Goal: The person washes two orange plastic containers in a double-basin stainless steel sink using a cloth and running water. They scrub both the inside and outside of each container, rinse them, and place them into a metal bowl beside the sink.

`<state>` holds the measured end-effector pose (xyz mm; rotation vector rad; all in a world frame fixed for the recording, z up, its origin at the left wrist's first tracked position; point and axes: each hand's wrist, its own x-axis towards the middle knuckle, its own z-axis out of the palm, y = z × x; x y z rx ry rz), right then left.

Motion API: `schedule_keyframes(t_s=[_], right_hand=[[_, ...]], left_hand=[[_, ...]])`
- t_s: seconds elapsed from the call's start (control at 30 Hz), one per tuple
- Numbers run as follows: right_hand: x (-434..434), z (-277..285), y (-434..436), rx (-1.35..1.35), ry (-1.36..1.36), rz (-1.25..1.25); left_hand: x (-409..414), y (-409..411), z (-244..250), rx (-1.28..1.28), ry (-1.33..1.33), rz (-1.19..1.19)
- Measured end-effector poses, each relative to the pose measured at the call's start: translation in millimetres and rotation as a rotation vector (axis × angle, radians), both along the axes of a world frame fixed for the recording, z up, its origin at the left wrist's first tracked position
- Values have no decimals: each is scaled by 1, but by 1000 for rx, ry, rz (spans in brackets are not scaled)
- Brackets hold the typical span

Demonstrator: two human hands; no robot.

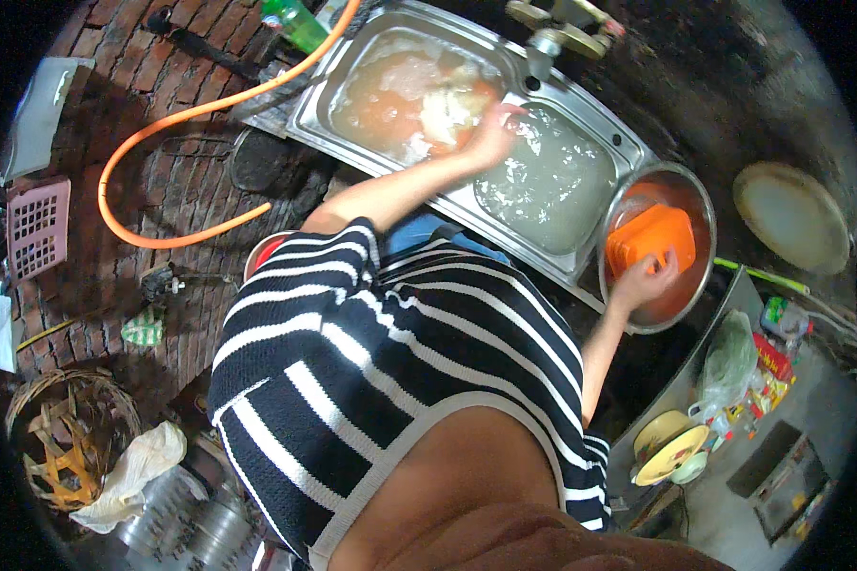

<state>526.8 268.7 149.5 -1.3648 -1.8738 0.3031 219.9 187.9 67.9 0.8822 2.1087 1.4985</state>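
Observation:
A stainless-steel double sink (464,189) lies before me. My left hand (498,135) is over the divider between its two basins, with nothing visible in its slightly spread, blurred fingers. Cloudy water (378,93) fills the left basin, with orange and pale shapes in it that I cannot make out. The right basin holds greyish water (550,189). At the sink's right end, a round metal bowl (707,235) holds an orange plastic container (653,228). My right hand (646,282) is at the container's near edge, thumb and finger curled; whether they grip it is unclear.
A faucet (543,53) rises behind the sink. An orange hose (136,135) loops over the brick floor (200,171) at left. A green bottle (296,25) is near the sink's far left corner. At right, a grey counter (714,478) bears yellow bowls (668,453) and bags.

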Motion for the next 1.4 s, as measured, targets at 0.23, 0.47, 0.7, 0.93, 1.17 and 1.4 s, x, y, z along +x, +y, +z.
schedule_keyframes(t_s=[0.23, 0.47, 0.7, 0.93, 1.17, 1.4], right_hand=[[-240, -101, -33, -364, -186, 726], [-400, -214, -54, -505, -658, 799], [-390, -240, -44, -399, -492, 675], [-382, -207, -14, -735, 29, 324], [-409, -129, -98, -933, 405, 789], [-455, -201, -152, -260, -381, 933]], left_hand=[[-204, -120, -137, -830, -65, 253], [-221, -117, -211, -1080, -288, 50], [-235, -135, -213, -887, -539, 187], [-226, -146, -114, -30, -806, 436], [-200, -145, -68, 256, -1180, 438], [-199, -153, -121, 197, -1269, 480]])
